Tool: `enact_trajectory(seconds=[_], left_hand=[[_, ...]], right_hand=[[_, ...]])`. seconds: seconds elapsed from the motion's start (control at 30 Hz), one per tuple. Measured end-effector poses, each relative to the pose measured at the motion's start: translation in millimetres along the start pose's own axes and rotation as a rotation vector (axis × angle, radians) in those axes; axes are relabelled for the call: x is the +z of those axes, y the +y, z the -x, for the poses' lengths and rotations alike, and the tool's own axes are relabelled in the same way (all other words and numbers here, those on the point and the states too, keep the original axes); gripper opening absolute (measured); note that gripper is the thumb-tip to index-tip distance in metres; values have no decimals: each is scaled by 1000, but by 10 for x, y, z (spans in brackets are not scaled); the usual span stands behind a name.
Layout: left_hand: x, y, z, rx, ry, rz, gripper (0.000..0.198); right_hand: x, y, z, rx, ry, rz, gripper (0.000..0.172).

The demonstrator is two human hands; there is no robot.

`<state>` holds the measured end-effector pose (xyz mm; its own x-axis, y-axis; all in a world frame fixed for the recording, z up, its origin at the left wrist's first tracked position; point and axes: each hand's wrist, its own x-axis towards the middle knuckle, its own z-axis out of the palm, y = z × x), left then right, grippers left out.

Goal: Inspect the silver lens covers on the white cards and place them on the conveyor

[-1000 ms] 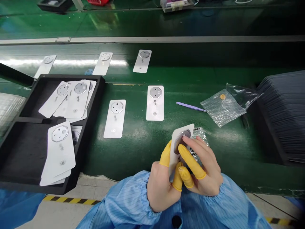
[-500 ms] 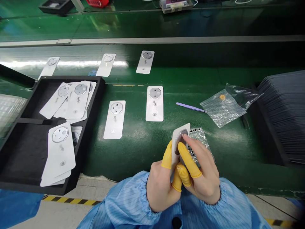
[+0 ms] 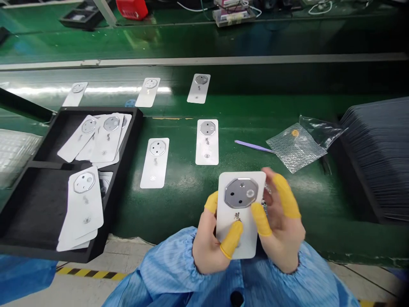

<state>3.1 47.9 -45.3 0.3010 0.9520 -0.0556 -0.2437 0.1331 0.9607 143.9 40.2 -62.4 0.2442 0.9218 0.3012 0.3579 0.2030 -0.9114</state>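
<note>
A white phone back cover (image 3: 249, 238) with a grey octagonal camera plate faces me, tilted up over the bench's front edge. My left hand (image 3: 210, 245) grips its left side, thumb pressed on the front, other fingers mostly hidden behind. With thumb and fingers closed at the right edge, my right hand (image 3: 286, 234) also holds the cover. Yellow finger cots cover several fingertips. Behind the right hand, a sheet of small dark dots (image 3: 264, 204) is mostly hidden. Another white back cover (image 3: 207, 155) lies flat just beyond, and one more (image 3: 154, 170) to its left.
A black tray (image 3: 19, 204) at left holds stacked covers. More covers (image 3: 198, 94) lie in a far row. Purple tweezers (image 3: 252, 146) touch a bubble-wrap pouch (image 3: 295, 149) at right. Grey thin sheets (image 3: 380, 157) stand packed in a black holder at far right.
The held cover has turned from edge-on to facing me. My right fingers have left the camera plate and moved to the cover's right edge. The view has shifted slightly.
</note>
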Motion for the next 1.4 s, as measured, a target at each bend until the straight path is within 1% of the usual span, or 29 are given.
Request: enact_trajectory(seconds=[0.07,0.1,0.17,0.2,0.27,0.33,0.43,0.5,0.53,0.57,0.6,0.63,0.67,0.7,0.73,0.8,0.83,0.9,0.93,0.97,1.0,1.03,1.07,1.13,1.2,1.23,1.27,1.4], left_hand=[[-51,3,-95,-57,33,85,45],[-94,1,-149,-85,57,84,39],[-225,2,-254,-118,135,17,33],[-320,15,-301,-121,180,-48,32],[-578,80,-386,-125,281,-266,35],[-926,198,-478,-142,401,-543,37],[-1522,407,-664,-153,506,-749,31],[-1859,511,-803,-151,574,-876,24],[-1980,545,-861,-145,600,-928,24],[-2061,567,-904,-137,621,-977,27],[-2097,579,-926,-118,639,-1023,33],[-2086,581,-923,-88,655,-1064,39],[-2027,572,-892,-52,661,-1090,44],[-1922,552,-836,-18,657,-1100,45],[-1774,517,-758,5,634,-1090,42],[-1380,398,-568,-14,512,-996,31],[-1153,312,-477,-71,397,-924,28],[-709,107,-351,-195,117,-729,35],[-518,3,-325,-313,21,-496,42],[-362,-92,-323,-395,-14,-325,49],[-245,-170,-337,-443,-16,-205,53],[-166,-226,-360,-477,2,-110,57],[-121,-259,-385,-487,30,-67,58],[-99,-270,-417,-488,63,-43,58],[-111,-242,-419,-496,57,-40,57],[-115,-227,-411,-498,48,-40,55],[-117,-216,-402,-495,41,-40,54],[-108,-237,-374,-454,22,-29,44]], right_hand=[[68,41,-17,94,-66,-75,53],[105,60,-24,99,-84,-93,51],[152,91,-37,79,-153,-106,52],[148,103,-42,69,-207,-100,54],[69,131,-50,19,-301,-32,54],[-89,188,-37,-80,-349,112,53],[-344,357,48,-242,-387,352,51],[-446,501,132,-305,-394,439,42],[-469,567,172,-326,-381,458,38],[-477,622,205,-339,-365,464,35],[-474,660,228,-344,-350,464,33],[-463,681,241,-344,-338,458,33],[-451,685,245,-343,-326,447,34],[-439,672,241,-341,-310,430,35],[-429,648,234,-340,-287,406,37],[-421,578,219,-349,-228,356,41],[-422,541,217,-359,-209,343,42],[-436,473,226,-397,-230,343,44],[-447,445,233,-418,-274,352,44],[-461,419,237,-433,-331,363,44],[-476,393,234,-441,-388,365,43],[-489,365,221,-434,-428,351,42],[-497,334,194,-409,-438,320,40],[-491,262,98,-340,-375,241,36],[-447,197,-36,-308,-285,190,33],[-412,176,-107,-321,-271,189,33],[-374,167,-173,-354,-283,198,32],[-242,254,-328,-513,-413,255,29]])
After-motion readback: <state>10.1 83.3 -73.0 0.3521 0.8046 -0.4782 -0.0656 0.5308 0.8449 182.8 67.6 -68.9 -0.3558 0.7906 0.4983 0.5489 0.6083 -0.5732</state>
